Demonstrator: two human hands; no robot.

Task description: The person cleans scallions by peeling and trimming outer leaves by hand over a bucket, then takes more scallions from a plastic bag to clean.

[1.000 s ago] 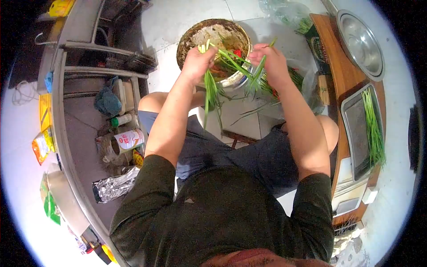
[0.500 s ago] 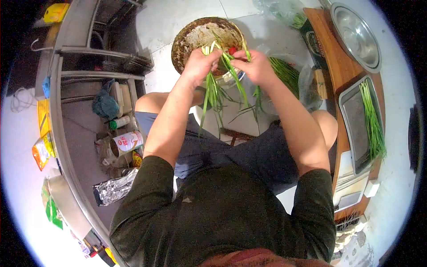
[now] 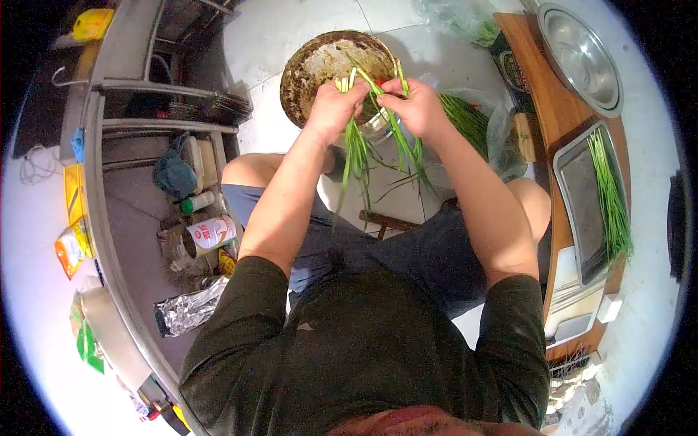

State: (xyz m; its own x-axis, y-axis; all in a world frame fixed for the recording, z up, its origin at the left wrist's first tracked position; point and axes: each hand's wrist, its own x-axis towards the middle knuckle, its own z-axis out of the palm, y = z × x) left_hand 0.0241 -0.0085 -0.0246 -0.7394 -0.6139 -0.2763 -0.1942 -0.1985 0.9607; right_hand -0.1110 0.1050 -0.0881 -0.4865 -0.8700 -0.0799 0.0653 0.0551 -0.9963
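Observation:
My left hand (image 3: 337, 109) is closed around a bunch of garlic chives (image 3: 355, 152), pale stem ends up and long green leaves hanging down. Close beside it, my right hand (image 3: 417, 110) pinches a few chive stalks (image 3: 404, 145) between thumb and fingers. Some stalks slant across the gap between the two hands. Both hands are over the near side of a stained round bucket (image 3: 296, 76), with something red partly hidden inside. More chives (image 3: 467, 120) lie in a clear plastic bag (image 3: 503, 134) right of my right hand.
On the wooden bench (image 3: 542, 94) at right are a steel basin (image 3: 582, 62) and a metal tray (image 3: 576, 190) holding chives (image 3: 609, 207). A shelf (image 3: 131, 218) at left carries a white can (image 3: 211, 234), a foil roll (image 3: 190, 307) and a blue cloth (image 3: 173, 171).
My left hand has shifted slightly right and down with its bunch, closer to my right hand. My right hand stays nearly in place, still pinching stalks.

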